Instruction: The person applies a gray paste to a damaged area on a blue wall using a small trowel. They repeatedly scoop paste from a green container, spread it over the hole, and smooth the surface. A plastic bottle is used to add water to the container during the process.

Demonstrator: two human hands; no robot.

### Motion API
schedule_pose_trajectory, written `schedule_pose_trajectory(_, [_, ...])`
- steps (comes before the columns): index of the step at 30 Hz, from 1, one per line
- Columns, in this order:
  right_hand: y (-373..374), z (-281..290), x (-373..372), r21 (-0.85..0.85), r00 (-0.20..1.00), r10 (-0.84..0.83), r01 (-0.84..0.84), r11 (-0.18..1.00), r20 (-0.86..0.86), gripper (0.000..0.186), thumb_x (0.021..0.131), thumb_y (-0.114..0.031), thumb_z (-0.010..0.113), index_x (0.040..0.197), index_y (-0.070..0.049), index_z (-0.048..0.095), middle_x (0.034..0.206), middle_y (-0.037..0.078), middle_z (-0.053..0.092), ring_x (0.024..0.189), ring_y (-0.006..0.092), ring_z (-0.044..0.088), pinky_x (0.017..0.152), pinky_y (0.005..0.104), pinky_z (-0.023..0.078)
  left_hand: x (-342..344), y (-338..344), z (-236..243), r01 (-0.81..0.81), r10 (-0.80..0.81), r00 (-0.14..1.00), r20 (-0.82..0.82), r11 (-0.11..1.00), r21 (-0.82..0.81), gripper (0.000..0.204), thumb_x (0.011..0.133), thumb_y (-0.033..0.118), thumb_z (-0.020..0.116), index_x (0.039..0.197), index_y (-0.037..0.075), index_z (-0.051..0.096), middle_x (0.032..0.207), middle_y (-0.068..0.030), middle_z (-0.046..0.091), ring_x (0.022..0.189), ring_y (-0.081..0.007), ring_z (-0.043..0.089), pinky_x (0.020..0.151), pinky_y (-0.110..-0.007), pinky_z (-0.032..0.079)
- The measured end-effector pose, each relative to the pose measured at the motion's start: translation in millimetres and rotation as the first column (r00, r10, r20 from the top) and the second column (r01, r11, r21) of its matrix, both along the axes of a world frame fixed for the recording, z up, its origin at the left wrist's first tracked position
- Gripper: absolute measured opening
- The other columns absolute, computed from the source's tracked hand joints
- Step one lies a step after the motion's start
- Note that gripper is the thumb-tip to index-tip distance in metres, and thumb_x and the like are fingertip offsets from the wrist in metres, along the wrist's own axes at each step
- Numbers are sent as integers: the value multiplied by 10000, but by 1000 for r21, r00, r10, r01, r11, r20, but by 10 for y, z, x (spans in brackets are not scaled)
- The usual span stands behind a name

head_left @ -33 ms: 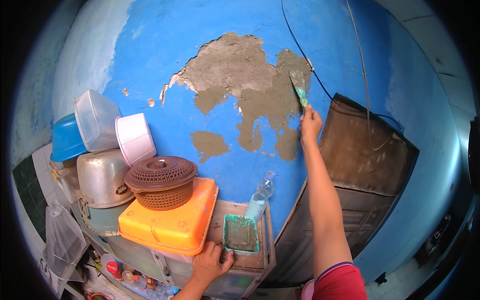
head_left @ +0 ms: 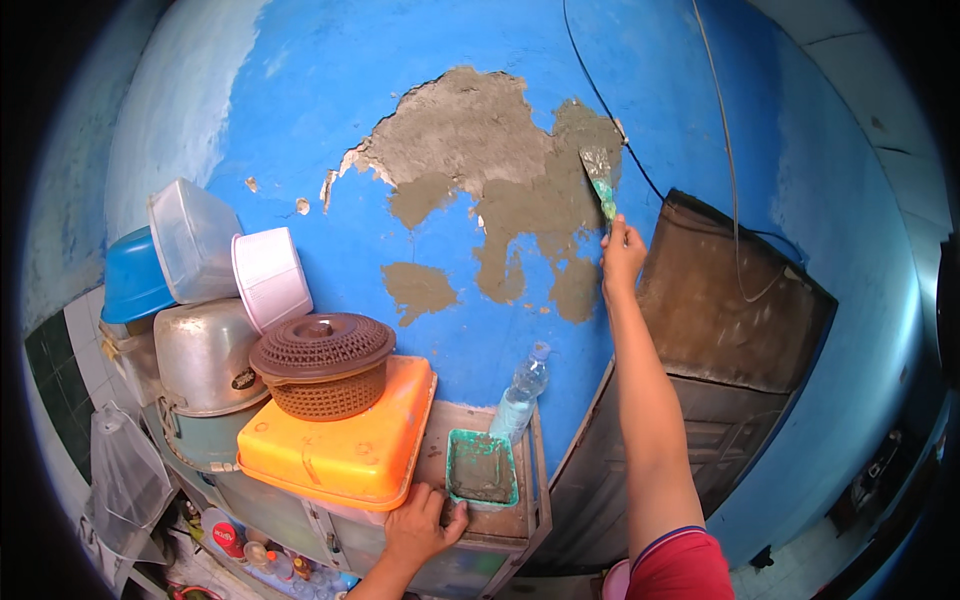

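Note:
My right hand (head_left: 620,245) grips a putty knife (head_left: 603,190) with a green handle, its metal blade against the grey plaster patch (head_left: 460,135) on the blue wall (head_left: 330,270). My left hand (head_left: 420,525) rests at the cabinet's front edge, fingers bent and apart, beside an orange plastic container (head_left: 310,455) with a brown lidded basket (head_left: 325,385) on it. The thumb is near a small green tub (head_left: 480,470) of grey mortar. A plastic bottle (head_left: 525,385) stands behind the tub.
Stacked basins and pots (head_left: 200,355) crowd the left. A cabinet (head_left: 525,525) supports them, with bottles below. A dark leaning panel (head_left: 730,310) is at the right, under two hanging cables (head_left: 730,140). A clear plastic bag (head_left: 125,470) is at lower left.
My right hand and the putty knife have moved very slightly down along the patch. My left hand has stayed in place.

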State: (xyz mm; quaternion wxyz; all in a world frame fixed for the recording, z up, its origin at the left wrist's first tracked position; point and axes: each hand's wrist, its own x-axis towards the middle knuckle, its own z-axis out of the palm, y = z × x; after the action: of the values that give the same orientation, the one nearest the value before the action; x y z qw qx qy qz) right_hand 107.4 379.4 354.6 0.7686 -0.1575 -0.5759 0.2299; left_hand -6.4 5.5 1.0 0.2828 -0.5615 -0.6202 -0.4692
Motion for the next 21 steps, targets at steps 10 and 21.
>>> schedule_pose_trajectory(10, [-136, 662, -113, 47, 992, 105, -102, 994, -68, 411, 1039, -389, 640, 847, -26, 661, 653, 18, 616, 492, 80, 486, 447, 289, 358, 2, 31, -11, 2, -2, 1000, -7, 1000, 12, 254, 802, 271, 788, 873, 78, 638, 878, -60, 626, 724, -262, 650, 573, -378, 521])
schedule_pose_trajectory(21, [-363, 383, -25, 30, 989, 131, -129, 991, -64, 393, 1036, -399, 648, 890, -34, 660, 634, 4, 587, 474, 67, 463, 437, 252, 356, 2, 17, -13, -10, 11, 1000, -22, 999, 33, 245, 788, 245, 797, 866, 81, 632, 859, -55, 612, 735, -252, 649, 577, -371, 520])
